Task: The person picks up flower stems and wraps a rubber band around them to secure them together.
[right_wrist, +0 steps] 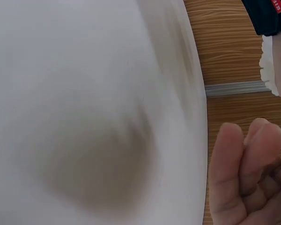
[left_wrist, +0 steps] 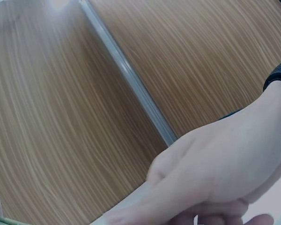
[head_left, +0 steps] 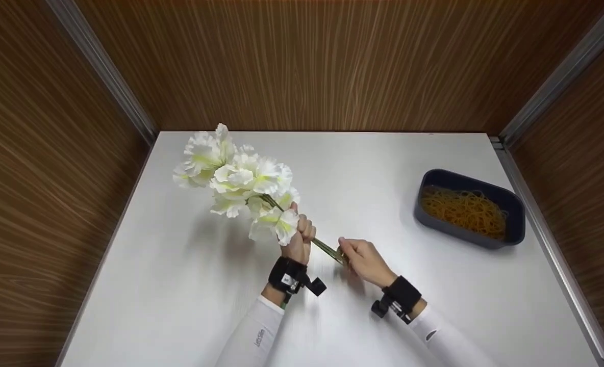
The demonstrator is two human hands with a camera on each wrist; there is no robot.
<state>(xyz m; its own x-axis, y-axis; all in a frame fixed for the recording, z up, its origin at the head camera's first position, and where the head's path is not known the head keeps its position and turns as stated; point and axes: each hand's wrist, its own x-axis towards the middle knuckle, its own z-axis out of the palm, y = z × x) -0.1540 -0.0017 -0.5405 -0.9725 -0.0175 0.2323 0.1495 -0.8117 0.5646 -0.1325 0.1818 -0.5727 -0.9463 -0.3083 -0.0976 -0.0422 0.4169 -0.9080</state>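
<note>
In the head view a white bloom (head_left: 275, 223) covers part of the left hand (head_left: 298, 247), whose fingers hide a stretch of the stems (head_left: 326, 249). At their ends, the small yellowish thing (head_left: 340, 252) pinched by the right hand (head_left: 367, 262) is too covered to name. The bottom edge cuts both sleeves (head_left: 251, 334). In the right wrist view the shadow (right_wrist: 103, 164) on the surface (right_wrist: 61, 56) is blurred.

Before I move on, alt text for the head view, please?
A left hand grips white flowers by their stems, the right hand at the stems' ends. On the white table, to the right, a dark container holds amber strands.
</note>
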